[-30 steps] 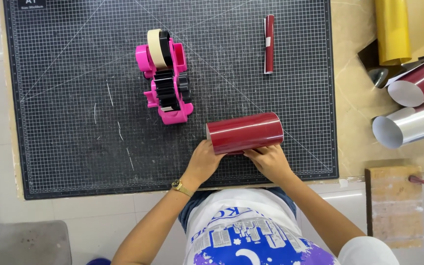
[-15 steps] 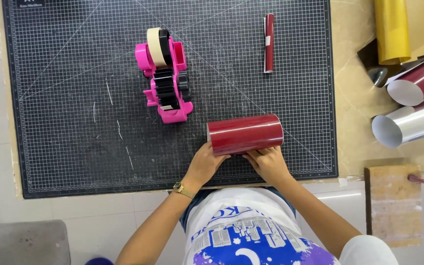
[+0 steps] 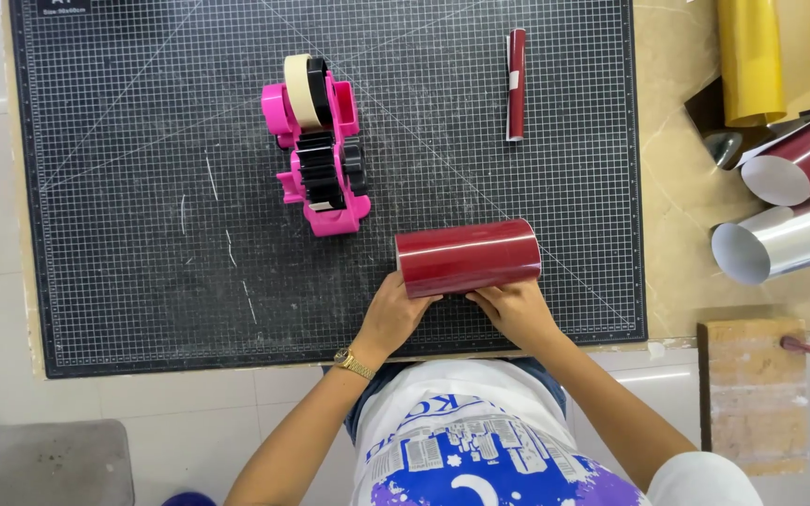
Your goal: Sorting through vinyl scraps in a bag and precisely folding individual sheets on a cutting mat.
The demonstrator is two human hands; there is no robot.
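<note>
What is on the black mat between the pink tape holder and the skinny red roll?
Nothing. In the head view, only bare gridded cutting mat lies between the pink tape dispenser and the thin red roll.
</note>
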